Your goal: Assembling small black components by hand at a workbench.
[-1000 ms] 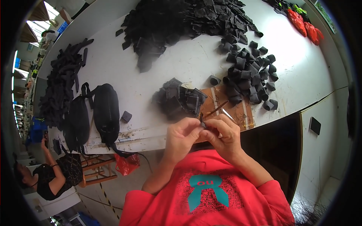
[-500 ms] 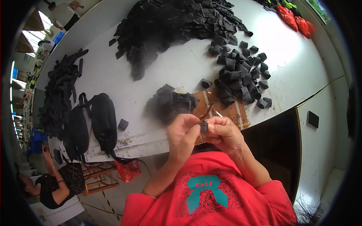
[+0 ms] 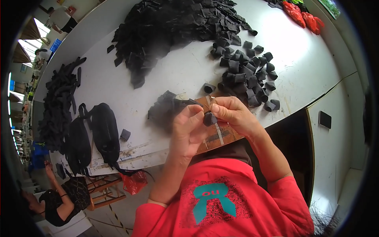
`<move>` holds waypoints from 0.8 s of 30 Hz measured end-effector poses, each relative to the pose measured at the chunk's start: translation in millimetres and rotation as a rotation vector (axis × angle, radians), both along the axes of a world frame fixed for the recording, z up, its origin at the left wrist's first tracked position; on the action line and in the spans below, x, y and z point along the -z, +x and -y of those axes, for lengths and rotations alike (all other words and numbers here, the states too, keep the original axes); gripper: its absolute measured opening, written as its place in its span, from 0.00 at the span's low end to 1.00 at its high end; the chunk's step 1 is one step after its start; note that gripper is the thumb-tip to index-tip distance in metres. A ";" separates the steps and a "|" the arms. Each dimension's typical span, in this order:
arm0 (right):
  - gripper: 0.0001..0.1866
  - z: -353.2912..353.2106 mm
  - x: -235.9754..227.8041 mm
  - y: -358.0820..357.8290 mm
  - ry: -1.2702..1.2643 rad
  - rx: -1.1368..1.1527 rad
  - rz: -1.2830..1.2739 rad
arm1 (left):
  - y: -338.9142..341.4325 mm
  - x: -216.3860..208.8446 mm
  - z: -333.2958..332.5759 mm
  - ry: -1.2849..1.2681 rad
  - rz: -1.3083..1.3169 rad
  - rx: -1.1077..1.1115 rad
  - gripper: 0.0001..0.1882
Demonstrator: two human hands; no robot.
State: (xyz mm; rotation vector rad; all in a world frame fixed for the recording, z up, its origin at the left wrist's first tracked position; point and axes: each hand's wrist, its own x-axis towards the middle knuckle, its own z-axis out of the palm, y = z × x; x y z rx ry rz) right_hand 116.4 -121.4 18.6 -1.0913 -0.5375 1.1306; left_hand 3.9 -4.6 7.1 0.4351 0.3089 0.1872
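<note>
A small folded black fabric piece [image 3: 209, 119] is between my two hands, above the front edge of the white table. My left hand [image 3: 185, 128] pinches it at its left edge with thumb and forefinger. With bent fingers, my right hand [image 3: 233, 113] grips its upper right side; the exact fingertip contact is partly hidden. Beneath the hands lies a brown board [image 3: 222, 136] with pale strips across it. Just beyond my left hand is a low stack of flat black fabric pieces [image 3: 164, 108]. Rolled black fabric loops [image 3: 246, 75] are heaped beyond my right hand.
A big pile of black fabric pieces [image 3: 169, 27] covers the table's far side. Black strips [image 3: 59, 102] and two black padded pouches [image 3: 104, 126] lie left. Red plastic bags [image 3: 300, 15] sit far right. A co-worker [image 3: 59, 201] is at the lower left, beside a wooden stool [image 3: 104, 191].
Both hands have risen slightly away from my body with the fabric piece. My right hand has turned and its fingers now sit higher on the piece. The whole view has shifted a little.
</note>
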 end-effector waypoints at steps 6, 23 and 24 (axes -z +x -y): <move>0.20 7.8 -5.0 -16.8 -0.013 0.485 0.567 | 14.0 -18.6 3.2 1.147 0.024 -0.489 0.16; 0.07 -0.1 2.4 -24.4 0.159 0.608 1.236 | -5.4 -1.3 10.3 0.737 0.100 -0.475 0.04; 0.08 -1.6 -1.1 -25.0 0.130 0.603 1.303 | -5.6 -1.7 10.1 0.696 0.089 -0.482 0.03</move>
